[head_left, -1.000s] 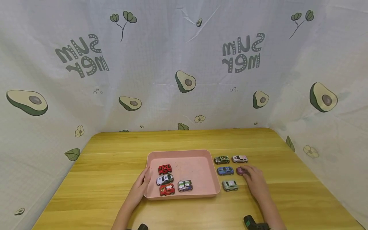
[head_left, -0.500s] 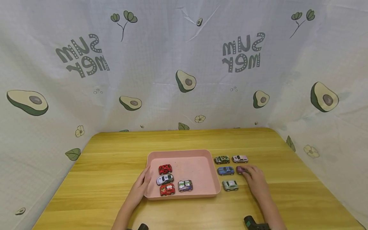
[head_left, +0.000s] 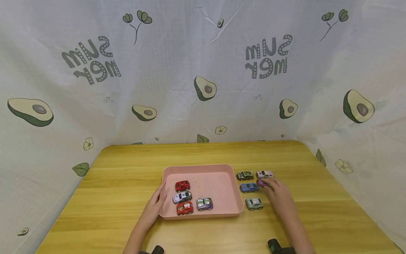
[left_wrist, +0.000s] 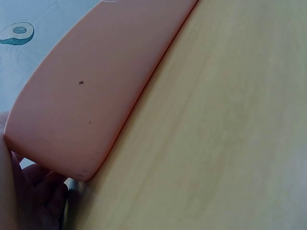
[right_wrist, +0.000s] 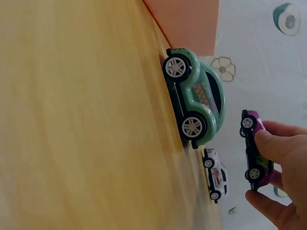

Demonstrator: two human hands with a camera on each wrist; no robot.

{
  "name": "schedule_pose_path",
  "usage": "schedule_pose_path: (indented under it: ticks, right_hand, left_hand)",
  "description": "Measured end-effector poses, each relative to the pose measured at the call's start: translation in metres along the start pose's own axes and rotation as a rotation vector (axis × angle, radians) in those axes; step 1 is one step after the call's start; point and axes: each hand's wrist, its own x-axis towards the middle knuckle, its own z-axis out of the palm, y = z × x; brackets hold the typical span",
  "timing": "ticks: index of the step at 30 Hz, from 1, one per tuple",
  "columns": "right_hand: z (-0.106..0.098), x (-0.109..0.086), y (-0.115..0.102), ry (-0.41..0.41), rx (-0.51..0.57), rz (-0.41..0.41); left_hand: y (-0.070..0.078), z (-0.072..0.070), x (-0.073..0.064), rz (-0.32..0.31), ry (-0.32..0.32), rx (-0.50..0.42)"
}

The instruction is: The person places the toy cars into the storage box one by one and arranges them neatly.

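A purple toy car (right_wrist: 256, 148) is pinched between the thumb and fingers of my right hand (head_left: 278, 194). The right wrist view shows it held up off the table. Close by are a blue toy car (head_left: 249, 187), a pale pink-and-white toy car (head_left: 264, 174), a camouflage toy car (head_left: 245, 175) and a light green toy car (right_wrist: 199, 98). My left hand (head_left: 154, 203) holds the left side of a pink tray (head_left: 222, 190); some fingers (left_wrist: 45, 189) are curled against its outer wall, the others partly hidden.
Inside the tray stand a red spotted toy car (head_left: 182, 186), a white toy car (head_left: 182, 197), another red toy car (head_left: 185, 208) and a silver-green toy car (head_left: 204, 204). Everything is on a wooden table (head_left: 95, 197), with a printed cloth (head_left: 171, 70) hanging around it.
The purple car has come up off the table in my right hand and shifted slightly left and away from me. My left hand and the tray stay put.
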Motion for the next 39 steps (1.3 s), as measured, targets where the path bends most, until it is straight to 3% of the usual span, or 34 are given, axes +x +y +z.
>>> schedule_pose_path:
  ticks: [4, 12, 18, 32, 39]
  right_hand:
    - [-0.001, 0.002, -0.010, 0.024, -0.004, -0.042]
    - [0.002, 0.009, -0.036, 0.110, -0.056, -0.231]
    - [0.011, 0.012, -0.053, 0.152, -0.070, -0.327]
    - [0.038, 0.011, -0.100, 0.017, -0.046, -0.308]
    - [0.057, 0.010, -0.119, -0.013, -0.019, -0.328]
  left_hand:
    - [0.000, 0.000, 0.000, 0.000, 0.003, 0.000]
    - [-0.001, 0.001, 0.001, 0.016, 0.009, 0.017]
    - [-0.001, 0.001, 0.000, 0.012, 0.001, 0.016]
    - [0.001, 0.001, -0.001, 0.012, 0.001, 0.021]
    - [0.003, 0.001, -0.002, 0.020, -0.007, 0.014]
